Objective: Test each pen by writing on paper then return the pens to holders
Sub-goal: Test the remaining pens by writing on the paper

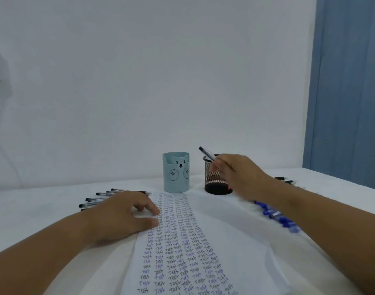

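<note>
A pen (pixel 206 153) pinched in the right hand (pixel 235 174) slants up and leftward above the mesh holder (pixel 214 182), bear cup (pixel 176 172) just left, while the left hand (pixel 122 213) presses relaxed fingers on the paper's (pixel 203 241) left edge.

pale blue holder (pixel 176 173) with a little bear face drawn on it, black mesh holder (pixel 216 177) next to it, white paper (pixel 203 241) covered in rows of blue and black "Test" scribbles, blue curtain (pixel 348 86).
</note>
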Tool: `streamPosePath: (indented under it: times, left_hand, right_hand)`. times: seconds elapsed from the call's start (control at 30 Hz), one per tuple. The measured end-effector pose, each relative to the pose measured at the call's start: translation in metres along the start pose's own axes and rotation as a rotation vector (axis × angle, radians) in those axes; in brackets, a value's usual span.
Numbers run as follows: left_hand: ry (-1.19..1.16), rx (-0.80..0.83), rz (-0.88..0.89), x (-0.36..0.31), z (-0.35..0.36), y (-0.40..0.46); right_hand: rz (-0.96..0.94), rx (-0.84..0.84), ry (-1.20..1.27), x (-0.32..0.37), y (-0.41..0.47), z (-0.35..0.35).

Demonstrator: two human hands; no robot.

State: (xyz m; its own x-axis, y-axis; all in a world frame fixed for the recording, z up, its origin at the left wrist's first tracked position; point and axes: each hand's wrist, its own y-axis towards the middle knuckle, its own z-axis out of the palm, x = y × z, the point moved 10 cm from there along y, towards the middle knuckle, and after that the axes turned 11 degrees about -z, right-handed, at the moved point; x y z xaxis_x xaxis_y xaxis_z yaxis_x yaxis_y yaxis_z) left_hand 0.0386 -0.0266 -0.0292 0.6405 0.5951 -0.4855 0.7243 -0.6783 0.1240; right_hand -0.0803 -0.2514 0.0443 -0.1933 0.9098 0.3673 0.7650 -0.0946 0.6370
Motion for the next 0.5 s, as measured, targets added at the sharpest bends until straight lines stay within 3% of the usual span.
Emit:
streamPosePath:
  times: [0.17,0.4,0.5]
  left_hand:
    - [-0.009,-0.002,0.017,-0.005,-0.002,-0.005]
    - [0.041,0.01,0.002,-0.001,-0.001,0.0]
    - [0.036,0.018,-0.003,-0.002,0.0,0.001]
  right_hand:
    - [0.05,0.216,-0.245,-0.034,-0.004,-0.037]
    - [0.235,0.23,-0.343,-0.098,-0.021,-0.077]
    - [0.267,0.327,-0.346,-0.109,-0.028,-0.063]
